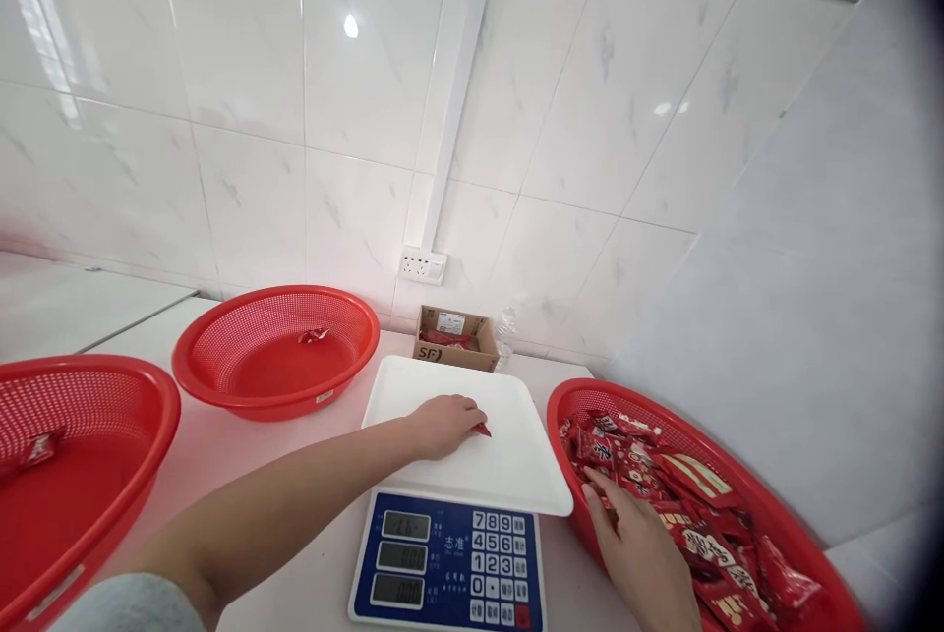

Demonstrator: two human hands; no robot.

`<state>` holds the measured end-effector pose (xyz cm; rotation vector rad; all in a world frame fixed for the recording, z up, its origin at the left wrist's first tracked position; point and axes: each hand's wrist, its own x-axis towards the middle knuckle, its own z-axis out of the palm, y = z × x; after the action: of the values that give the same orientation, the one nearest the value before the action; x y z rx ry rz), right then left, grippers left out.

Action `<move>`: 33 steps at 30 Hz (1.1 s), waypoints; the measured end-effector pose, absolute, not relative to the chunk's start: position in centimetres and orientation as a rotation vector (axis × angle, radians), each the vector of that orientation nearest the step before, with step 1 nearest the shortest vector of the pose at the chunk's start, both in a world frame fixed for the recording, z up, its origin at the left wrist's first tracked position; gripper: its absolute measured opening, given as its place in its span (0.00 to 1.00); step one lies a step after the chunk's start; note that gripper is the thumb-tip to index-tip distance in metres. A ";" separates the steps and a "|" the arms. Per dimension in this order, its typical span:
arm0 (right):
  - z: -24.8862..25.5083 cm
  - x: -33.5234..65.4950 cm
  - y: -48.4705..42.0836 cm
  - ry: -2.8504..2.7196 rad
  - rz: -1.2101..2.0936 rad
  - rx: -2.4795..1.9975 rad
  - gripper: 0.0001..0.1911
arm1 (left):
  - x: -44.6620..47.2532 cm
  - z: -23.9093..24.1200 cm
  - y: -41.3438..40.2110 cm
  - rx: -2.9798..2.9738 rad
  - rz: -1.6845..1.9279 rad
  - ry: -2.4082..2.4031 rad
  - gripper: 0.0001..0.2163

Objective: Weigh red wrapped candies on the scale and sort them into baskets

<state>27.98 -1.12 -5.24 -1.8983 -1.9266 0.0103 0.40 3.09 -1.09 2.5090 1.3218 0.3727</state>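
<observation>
My left hand (444,424) is over the white weighing pan (508,475) of a digital scale, its fingers closed on a small red packet (482,430). Only a pointed corner of that packet shows past the fingertips. My right hand (640,545) is at the near left rim of a red basket (803,526) full of red snack packets (712,548). Its thumb and forefinger are apart, with nothing visible held between them; the other fingers are partly hidden. Below the pan, the scale's blue panel (449,603) carries number keys and three displays.
Two more red mesh baskets stand at left: one farther back (276,404) and one nearer (166,406), each with a red packet inside. Behind the scale are a cardboard box (479,360) and a clear plastic bottle (505,327), against a tiled wall with a socket (423,265).
</observation>
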 end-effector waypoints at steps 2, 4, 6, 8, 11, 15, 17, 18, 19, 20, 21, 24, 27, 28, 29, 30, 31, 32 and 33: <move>-5.3 28.0 -1.1 -1.932 0.006 -1.880 0.26 | -0.4 -0.8 3.3 2.446 0.465 1.403 0.13; -5.2 28.0 -1.2 -1.935 0.014 -1.881 0.26 | -1.8 -0.1 3.3 2.351 0.579 1.503 0.13; -5.0 27.9 -1.3 -1.927 0.026 -1.916 0.27 | -3.6 0.9 3.0 2.226 0.708 1.617 0.14; -4.9 27.8 -1.3 -1.923 0.041 -1.949 0.28 | -5.9 1.9 2.6 2.080 0.841 1.751 0.15; -4.8 27.8 -1.3 -1.932 0.042 -1.943 0.28 | -9.5 3.0 1.9 1.863 1.017 1.966 0.18; -4.8 27.8 -1.2 -1.923 0.027 -1.942 0.27 | -14.1 2.7 0.9 1.654 1.144 2.201 0.17; -4.8 27.7 -1.2 -1.922 0.033 -1.943 0.27 | -15.9 2.1 0.6 1.596 1.130 2.293 0.17; -4.7 27.7 -1.2 -1.922 0.038 -1.940 0.27 | -16.6 1.8 0.4 1.573 1.105 2.336 0.18; -4.7 27.6 -1.2 -1.922 0.044 -1.931 0.27 | -17.1 1.5 0.3 1.557 1.078 2.373 0.19; -4.7 27.6 -1.2 -1.923 0.050 -1.922 0.27 | -17.5 1.2 0.0 1.547 1.057 2.404 0.19; -4.7 27.5 -1.2 -1.922 0.055 -1.913 0.27 | -17.6 1.0 -0.2 1.545 1.050 2.427 0.20; -4.8 27.6 -1.2 -1.916 0.071 -1.880 0.26 | -16.8 0.5 -1.3 1.589 1.123 2.442 0.20; -4.4 27.7 -1.1 -1.839 0.147 -1.863 0.25 | -14.7 -0.1 -2.6 1.639 1.225 2.396 0.19; -4.0 27.5 -1.2 -1.780 0.174 -1.851 0.24 | -13.8 -0.3 -3.0 1.644 1.262 2.356 0.19; -3.5 27.3 -1.2 -1.701 0.193 -1.832 0.24 | -12.9 -0.5 -3.3 1.641 1.310 2.296 0.19; -2.9 26.8 -1.2 -1.610 0.208 -1.799 0.23 | -11.9 -0.8 -3.6 1.631 1.367 2.202 0.18; -2.2 26.0 -1.2 -1.514 0.230 -1.746 0.23 | -10.9 -1.0 -3.9 1.629 1.407 2.089 0.18; -1.5 25.0 -1.2 -1.420 0.269 -1.674 0.22 | -9.8 -1.2 -4.1 1.642 1.422 1.965 0.17; -0.8 23.8 -1.1 -1.351 0.350 -1.588 0.22 | -8.7 -1.3 -4.4 1.677 1.399 1.836 0.16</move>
<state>23.75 -1.14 -0.81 -1.5876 -1.3510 0.3499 -8.68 -4.36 -1.31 1.6767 1.8360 1.3990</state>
